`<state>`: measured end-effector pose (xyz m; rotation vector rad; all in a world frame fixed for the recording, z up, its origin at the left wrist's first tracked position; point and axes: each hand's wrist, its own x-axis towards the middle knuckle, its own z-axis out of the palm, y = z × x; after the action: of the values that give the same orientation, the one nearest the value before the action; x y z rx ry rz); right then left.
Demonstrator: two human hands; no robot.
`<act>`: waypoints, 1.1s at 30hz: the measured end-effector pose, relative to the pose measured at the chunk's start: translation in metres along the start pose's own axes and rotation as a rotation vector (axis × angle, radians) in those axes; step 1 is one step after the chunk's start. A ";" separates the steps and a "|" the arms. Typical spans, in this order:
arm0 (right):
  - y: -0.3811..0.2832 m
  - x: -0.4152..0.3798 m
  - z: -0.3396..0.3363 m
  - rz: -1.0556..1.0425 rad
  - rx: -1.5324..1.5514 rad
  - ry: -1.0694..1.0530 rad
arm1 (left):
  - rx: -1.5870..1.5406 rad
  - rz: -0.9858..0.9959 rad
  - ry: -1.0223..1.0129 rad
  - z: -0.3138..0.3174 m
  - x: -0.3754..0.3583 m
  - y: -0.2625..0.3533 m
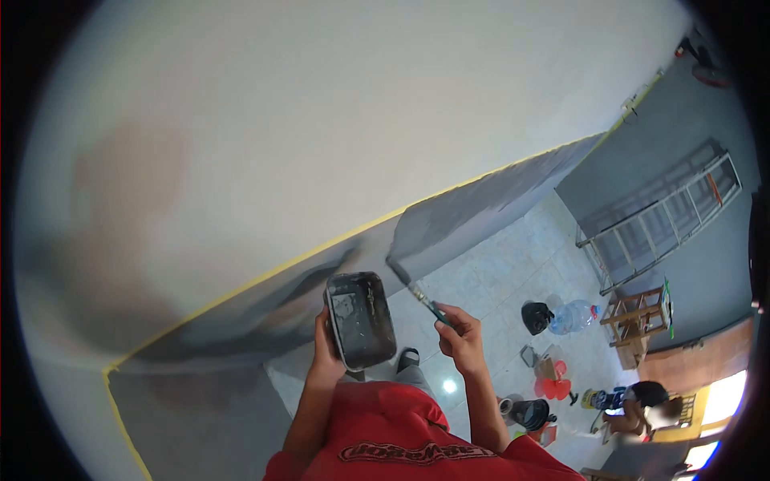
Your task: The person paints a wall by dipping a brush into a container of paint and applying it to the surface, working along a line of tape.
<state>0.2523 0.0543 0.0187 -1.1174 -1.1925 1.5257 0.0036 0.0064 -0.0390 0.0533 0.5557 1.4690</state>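
My left hand [325, 351] grips a dark rectangular paint tub [374, 341] by its left side, tilted so its inside shows, with grey paint smeared over the bottom and walls. In my right hand [462, 340] is a paintbrush [419, 293], its green handle pinched between thumb and fingers. The dark, paint-covered bristles are right at the edge of the fresh grey paint on the lower wall [449, 220]. Yellow masking tape [337, 238] runs along the top of the grey band, below the pale upper wall [321, 120].
A ladder [662, 216] leans against the grey wall at right. On the tiled floor [501, 272] are a large water bottle [573, 317], a black bag [536, 317], red items [553, 386] and a dark container [531, 414]. A wooden stool [638, 314] stands nearby. Another person [644, 409] crouches farther off.
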 end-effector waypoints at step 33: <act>0.040 0.055 0.034 -0.545 -0.713 0.257 | 0.068 -0.088 0.056 -0.055 -0.003 0.004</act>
<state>0.2035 0.0951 -0.0228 -1.2365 -1.7329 0.5240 -0.0208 -0.0119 -0.0845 0.0411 0.6460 1.3694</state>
